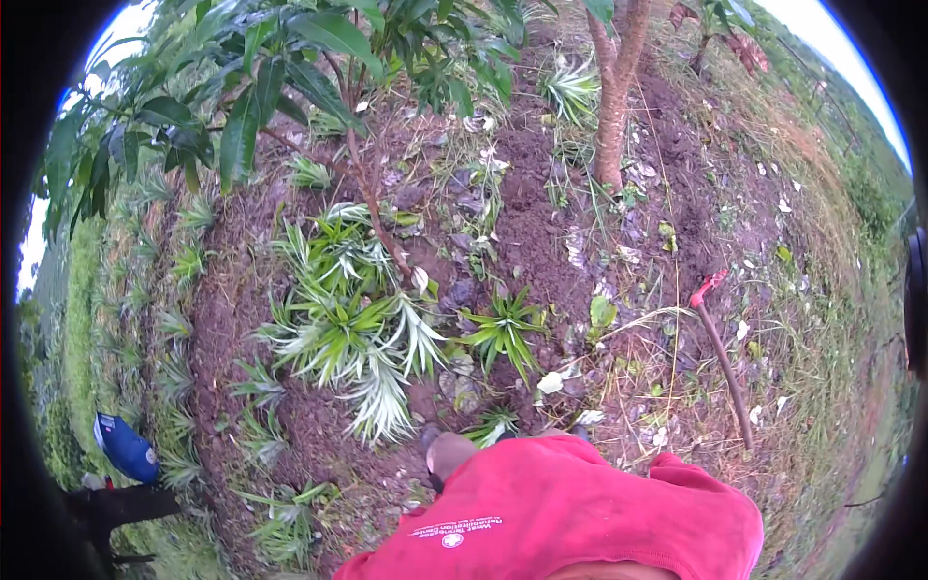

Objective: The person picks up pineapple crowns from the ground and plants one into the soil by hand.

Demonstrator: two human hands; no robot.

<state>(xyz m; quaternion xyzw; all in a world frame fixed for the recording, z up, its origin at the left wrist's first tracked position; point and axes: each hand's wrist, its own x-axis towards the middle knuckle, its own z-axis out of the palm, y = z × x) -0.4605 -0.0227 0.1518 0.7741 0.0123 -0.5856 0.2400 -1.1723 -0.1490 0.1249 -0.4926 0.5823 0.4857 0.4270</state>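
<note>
Hands out of sight past the red shirt (599,498); can't tell if clenched, released or grasping. Small spiky plant (496,423) right at shirt's edge, partly covered. Plant heap (340,324) on soil (527,227), left of it; red-headed tool (720,360) lies toward ground's grassy right edge.

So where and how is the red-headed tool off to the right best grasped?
Probably by the near half of the tool's brown handle, from above and the near side, closing across the shaft. The handle looks long and slim, with its free end nearest, while the red head juts out at the far end.
</note>
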